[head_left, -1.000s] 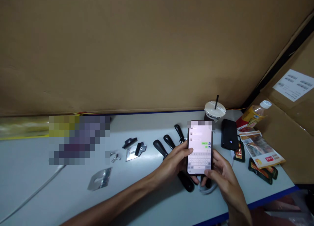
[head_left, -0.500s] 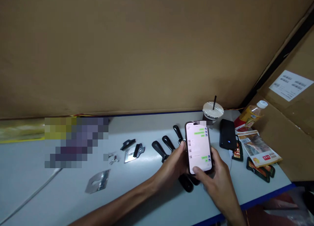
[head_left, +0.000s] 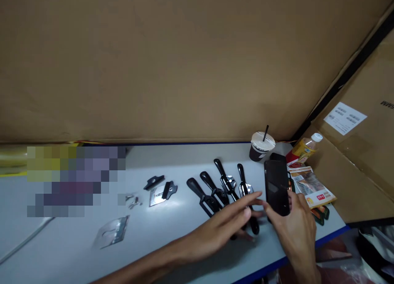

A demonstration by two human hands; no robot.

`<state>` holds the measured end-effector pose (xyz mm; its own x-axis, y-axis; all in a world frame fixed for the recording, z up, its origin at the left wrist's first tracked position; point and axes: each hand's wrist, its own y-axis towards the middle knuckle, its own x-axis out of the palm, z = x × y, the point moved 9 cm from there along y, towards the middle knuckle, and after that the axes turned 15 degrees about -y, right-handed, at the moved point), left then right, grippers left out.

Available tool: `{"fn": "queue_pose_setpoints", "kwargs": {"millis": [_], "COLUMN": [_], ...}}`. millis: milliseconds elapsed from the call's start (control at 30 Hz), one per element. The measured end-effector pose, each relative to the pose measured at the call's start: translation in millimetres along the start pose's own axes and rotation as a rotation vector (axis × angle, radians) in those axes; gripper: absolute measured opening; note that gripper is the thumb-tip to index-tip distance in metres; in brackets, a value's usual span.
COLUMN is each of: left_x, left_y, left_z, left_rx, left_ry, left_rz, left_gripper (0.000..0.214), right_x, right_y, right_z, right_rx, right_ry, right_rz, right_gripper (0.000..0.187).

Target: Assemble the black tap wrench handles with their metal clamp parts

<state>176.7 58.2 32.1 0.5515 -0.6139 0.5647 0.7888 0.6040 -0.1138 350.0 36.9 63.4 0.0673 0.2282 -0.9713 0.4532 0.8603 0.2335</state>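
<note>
a wall of plain brown cardboard [head_left: 172, 62] fills the upper view, creased here and there; a second cardboard sheet [head_left: 363, 152] leans in at the right, carrying a white printed label [head_left: 344, 118]; a dark strip [head_left: 341, 83] runs along the corner between them; below lies a pale grey table [head_left: 76, 255] with a blue edge [head_left: 326, 239]; the light is dim and warm.

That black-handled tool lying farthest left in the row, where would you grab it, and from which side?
Probably by its long black handle, coming from above. The leftmost tool lies flat on the white table, its handle pointing away toward the cardboard wall, with bare table to its left for fingers. The left hand hovers just beside its near end; the right hand holds the dark phone.
</note>
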Motion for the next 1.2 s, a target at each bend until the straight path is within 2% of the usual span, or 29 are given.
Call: {"fn": "queue_pose_setpoints", "kwargs": {"millis": [67,167,367,500,667,767,833,900,967,1000,1067,1200], "left_x": [-10.2,-28.2,-52.4,-68.2,-84.7,-98.2,-105.6,-113.1,-124.0,-129.4,-139.9,-162.8], "left_y": [-19.3,-44.6,-76.2,-92.0,-103.8,-113.7,-121.2,-127.5,-139.7,-147.0,-161.4,-189.2], "left_z": [4.8,11.5,37.1,53.7,59.5,70.8,82.1,92.9,110.1,119.0,133.9,149.6], "left_rx": [0.017,0.091,0.272,0.345,0.375,0.433,0.456,0.425,0.451,0.48,0.545,0.603], "left_ry": [0.134,0.306,0.7,0.794,0.88,0.911,0.932,0.966,0.988,1.0,1.041,1.118], "left_rz": [0.039,0.112,0.213,0.285,0.299,0.405,0.485,0.555,0.7,0.774,0.899,1.131], "left_gripper": [0.056,0.045,0.028,0.025,0.025,0.028,0.029,0.031,0.04,0.044,0.05,0.053], "right_x": [2.1,5.8,14.7,17.4,18.5,12.9,-2.7,-27.2,-44.1,-47.3,-45.6,-20.6], "right_y": [12.8,35.9,69.6,75.0,79.3,79.5,75.9,65.6,48.6,39.5,22.1,-2.1], "right_z": [11.1,12.8,1.3,-1.8,0.0,2.3,2.2,-0.8,-5.8,-7.5,-15.7,-49.2], "right_rx": [0.067,0.095,0.061,0.051,0.069,0.017,-0.025,-0.063,-0.107,-0.101,-0.097,-0.196], "right_ry": [-0.141,-0.297,-0.375,-0.376,-0.376,-0.386,-0.335,-0.177,0.034,0.117,0.249,0.45], "right_rz": [-0.038,-0.072,-0.099,-0.143,-0.206,-0.209,-0.099,0.105,0.244,0.271,0.275,0.128], "right_gripper": [0.06,0.058,0.062,0.06,0.061,0.057,0.053,0.049,0.046,0.044,0.044,0.042]}}
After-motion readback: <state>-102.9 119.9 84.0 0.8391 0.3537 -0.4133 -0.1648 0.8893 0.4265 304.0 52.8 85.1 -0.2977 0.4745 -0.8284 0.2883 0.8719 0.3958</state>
